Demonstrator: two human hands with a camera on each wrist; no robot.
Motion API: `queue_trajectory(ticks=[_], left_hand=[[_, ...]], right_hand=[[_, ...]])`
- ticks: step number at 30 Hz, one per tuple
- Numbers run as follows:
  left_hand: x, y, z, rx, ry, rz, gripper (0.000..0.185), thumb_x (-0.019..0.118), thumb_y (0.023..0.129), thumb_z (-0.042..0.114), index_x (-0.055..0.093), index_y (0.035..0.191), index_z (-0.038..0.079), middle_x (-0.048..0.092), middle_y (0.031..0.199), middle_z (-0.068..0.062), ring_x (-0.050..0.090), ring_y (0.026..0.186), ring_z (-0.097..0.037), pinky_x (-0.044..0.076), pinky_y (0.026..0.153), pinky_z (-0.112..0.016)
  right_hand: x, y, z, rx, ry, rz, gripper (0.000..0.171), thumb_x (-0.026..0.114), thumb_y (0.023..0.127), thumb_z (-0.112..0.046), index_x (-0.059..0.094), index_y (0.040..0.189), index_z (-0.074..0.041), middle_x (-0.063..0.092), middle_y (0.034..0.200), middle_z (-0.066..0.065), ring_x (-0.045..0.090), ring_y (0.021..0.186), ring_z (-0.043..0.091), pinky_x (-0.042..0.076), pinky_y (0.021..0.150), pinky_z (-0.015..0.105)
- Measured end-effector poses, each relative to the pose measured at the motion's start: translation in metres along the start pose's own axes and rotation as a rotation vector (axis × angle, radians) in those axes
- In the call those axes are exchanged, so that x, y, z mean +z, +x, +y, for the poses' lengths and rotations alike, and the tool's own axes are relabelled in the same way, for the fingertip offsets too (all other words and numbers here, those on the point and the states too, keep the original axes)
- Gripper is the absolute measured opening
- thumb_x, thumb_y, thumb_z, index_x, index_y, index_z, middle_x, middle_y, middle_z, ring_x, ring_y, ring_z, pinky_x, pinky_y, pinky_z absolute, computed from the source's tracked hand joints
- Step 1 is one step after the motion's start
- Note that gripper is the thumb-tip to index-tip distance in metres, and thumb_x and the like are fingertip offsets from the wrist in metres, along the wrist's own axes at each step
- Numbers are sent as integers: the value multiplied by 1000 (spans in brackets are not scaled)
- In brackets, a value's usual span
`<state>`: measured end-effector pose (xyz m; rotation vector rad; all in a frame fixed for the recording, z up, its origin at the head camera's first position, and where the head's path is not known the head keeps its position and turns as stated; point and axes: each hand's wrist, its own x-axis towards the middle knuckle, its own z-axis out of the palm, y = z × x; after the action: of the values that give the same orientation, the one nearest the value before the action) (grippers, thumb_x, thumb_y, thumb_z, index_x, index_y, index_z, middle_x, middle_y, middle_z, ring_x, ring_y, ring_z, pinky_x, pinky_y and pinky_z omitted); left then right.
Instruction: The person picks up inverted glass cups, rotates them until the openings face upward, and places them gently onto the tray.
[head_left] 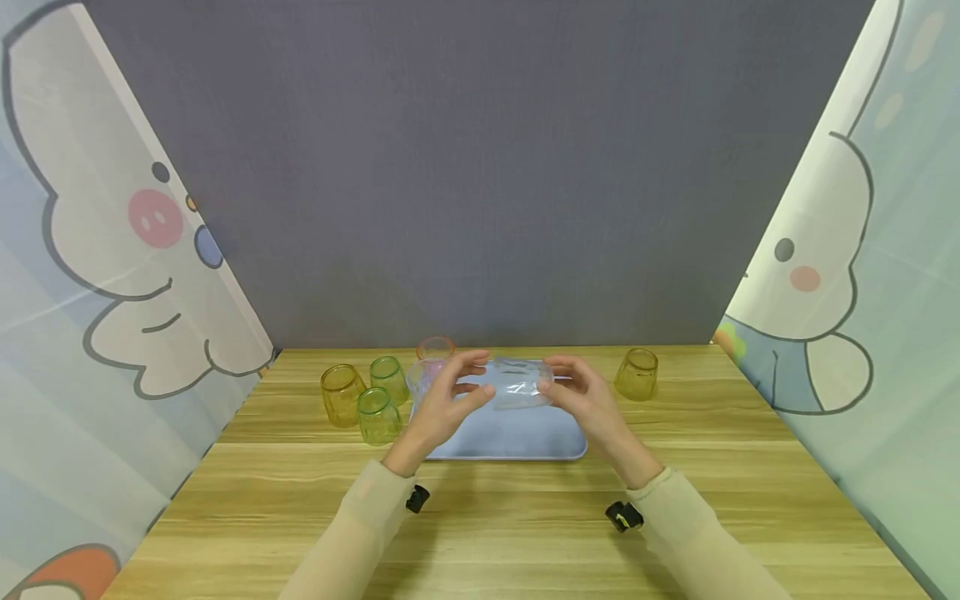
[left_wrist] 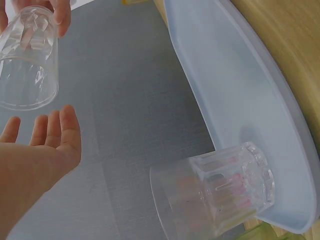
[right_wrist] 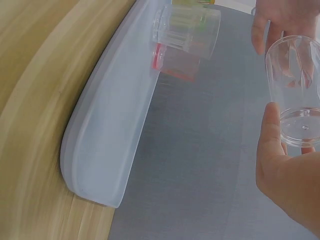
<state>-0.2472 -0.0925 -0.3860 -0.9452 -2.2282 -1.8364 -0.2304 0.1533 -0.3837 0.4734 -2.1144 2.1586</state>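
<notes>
A clear tumbler (head_left: 519, 383) lies on its side in the air over the pale blue tray (head_left: 510, 442). My right hand (head_left: 588, 400) grips it round the base end, thumb on the near side. At the rim end, my left hand (head_left: 450, 408) has its fingers spread and holds nothing; the left wrist view shows a gap between its fingertips (left_wrist: 70, 117) and the rim. Another clear tumbler (left_wrist: 220, 187) stands upright at the tray's left end, partly hidden behind the left hand in the head view.
Left of the tray stand a yellow tumbler (head_left: 342, 397) and two green tumblers (head_left: 388, 379). A pinkish-red tumbler (head_left: 436, 347) stands behind the tray's left end. Another yellow tumbler (head_left: 637, 377) is at the right. A grey panel (head_left: 495, 183) closes off the table's back.
</notes>
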Motion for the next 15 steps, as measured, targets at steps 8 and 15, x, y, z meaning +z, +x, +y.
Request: queue_trajectory(ticks=[8,15], left_hand=[[4,-2,-1,-27,-23,-33,59,64,99,26,42,150,6,42,152,-20,43,134,-42,43,105,-52],[5,-1,0,-38,-47,-30,62,68,97,23,41,150,6,41,152,-20,42,133,-43,45,102,-52]], right_hand=[[4,0,1,-12,12,-29,46,67,94,-3,51,135,9,51,129,35,63,99,15,57,87,31],[7,-1,1,0,20,-24,48,67,93,-3,50,136,10,53,127,31,62,99,16,57,86,30]])
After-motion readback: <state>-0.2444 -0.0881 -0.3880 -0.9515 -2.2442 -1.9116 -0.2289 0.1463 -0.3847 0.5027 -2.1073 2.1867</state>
